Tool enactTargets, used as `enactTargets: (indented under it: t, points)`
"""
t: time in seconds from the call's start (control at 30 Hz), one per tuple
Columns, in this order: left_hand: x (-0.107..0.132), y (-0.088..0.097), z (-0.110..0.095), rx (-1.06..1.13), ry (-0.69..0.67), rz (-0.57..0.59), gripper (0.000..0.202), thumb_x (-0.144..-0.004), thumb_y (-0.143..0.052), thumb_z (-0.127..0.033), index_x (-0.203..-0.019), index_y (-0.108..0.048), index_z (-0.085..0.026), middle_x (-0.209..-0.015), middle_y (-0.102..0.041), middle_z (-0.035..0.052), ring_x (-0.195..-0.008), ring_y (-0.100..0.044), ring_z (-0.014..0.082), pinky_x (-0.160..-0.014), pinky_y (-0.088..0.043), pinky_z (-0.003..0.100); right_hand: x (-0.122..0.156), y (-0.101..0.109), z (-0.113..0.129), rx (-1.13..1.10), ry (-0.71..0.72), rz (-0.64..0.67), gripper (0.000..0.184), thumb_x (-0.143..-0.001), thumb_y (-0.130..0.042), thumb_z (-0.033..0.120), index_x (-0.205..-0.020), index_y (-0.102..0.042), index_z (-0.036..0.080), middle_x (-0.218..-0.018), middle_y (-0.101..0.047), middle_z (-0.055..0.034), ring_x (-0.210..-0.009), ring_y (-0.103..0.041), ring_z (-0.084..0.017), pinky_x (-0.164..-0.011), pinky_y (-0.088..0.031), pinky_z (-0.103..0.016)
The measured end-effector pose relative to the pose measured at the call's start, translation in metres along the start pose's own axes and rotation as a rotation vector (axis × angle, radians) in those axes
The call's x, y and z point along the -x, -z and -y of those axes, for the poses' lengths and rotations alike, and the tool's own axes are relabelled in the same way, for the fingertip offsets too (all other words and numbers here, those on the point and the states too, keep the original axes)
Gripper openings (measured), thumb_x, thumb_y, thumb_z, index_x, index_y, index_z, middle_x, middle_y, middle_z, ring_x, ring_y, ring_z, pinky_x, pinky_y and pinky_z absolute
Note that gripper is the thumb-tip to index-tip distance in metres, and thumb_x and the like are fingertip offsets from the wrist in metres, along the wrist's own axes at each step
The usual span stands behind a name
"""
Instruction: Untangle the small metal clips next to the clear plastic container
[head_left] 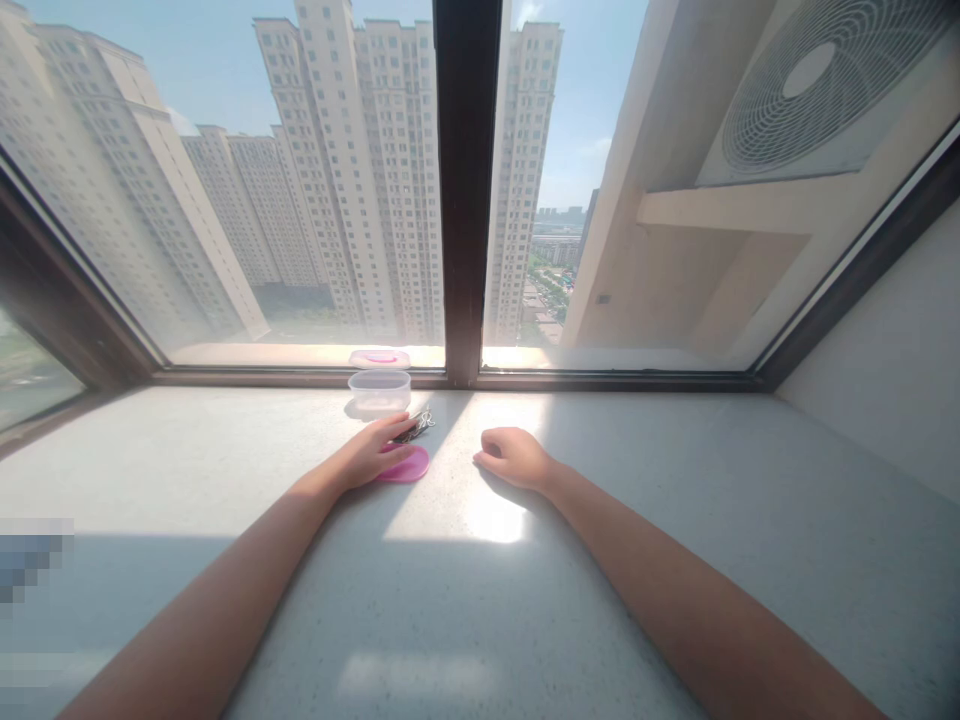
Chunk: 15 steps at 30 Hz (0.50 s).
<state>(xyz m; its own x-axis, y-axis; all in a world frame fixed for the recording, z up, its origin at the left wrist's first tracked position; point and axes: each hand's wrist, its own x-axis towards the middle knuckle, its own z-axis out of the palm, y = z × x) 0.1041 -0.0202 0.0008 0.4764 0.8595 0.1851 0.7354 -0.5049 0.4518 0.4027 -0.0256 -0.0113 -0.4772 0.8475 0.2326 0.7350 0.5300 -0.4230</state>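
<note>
Covering part of a jumbled dark-and-silver heap (424, 421) on pale sill (465, 600), left hand (369, 453), thumb apart from fingers, flat pink oval (410, 466) under thumb, translucent tub (379, 390) behind, right hand (516, 458) curled in, contents unclear

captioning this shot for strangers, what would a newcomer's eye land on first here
Probably the pale high-rise towers, mostly left of the dark window post, with a large fan grille outside at upper right. Nearer, the bright pink oval piece stands out on the pale sill, partly under the left grip, with a clear container beyond it by the window frame.
</note>
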Motion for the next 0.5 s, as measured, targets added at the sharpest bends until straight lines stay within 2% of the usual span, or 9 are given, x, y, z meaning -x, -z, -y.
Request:
enactTargets:
  t: [0.27, 0.5]
  points:
    - [0.0033, 0.0037, -0.0058, -0.02, -0.027, 0.04, 0.06, -0.089, -0.05, -0.058, -0.139, -0.052, -0.024, -0.152, -0.039, 0.009, -0.137, -0.036, 0.0361, -0.116, -0.026, 0.051, 0.0007, 0.0021, 0.0001, 0.001, -0.003, 0.008, 0.025, -0.083, -0.058, 0.033, -0.065, -0.05, 0.017, -0.067, -0.054, 0.0014, -0.063, -0.044, -0.012, -0.059, -0.025, -0.025]
    - [0.0043, 0.0022, -0.008, 0.014, -0.037, 0.048, 0.061, -0.088, -0.05, -0.059, -0.138, -0.053, -0.023, -0.15, -0.042, 0.0092, -0.136, -0.039, 0.0341, -0.116, -0.028, 0.047, 0.0004, 0.0023, 0.0008, 0.004, -0.002, 0.008, 0.025, -0.083, -0.057, 0.033, -0.065, -0.05, 0.017, -0.066, -0.054, 0.0015, -0.063, -0.044, -0.012, -0.058, -0.025, -0.025]
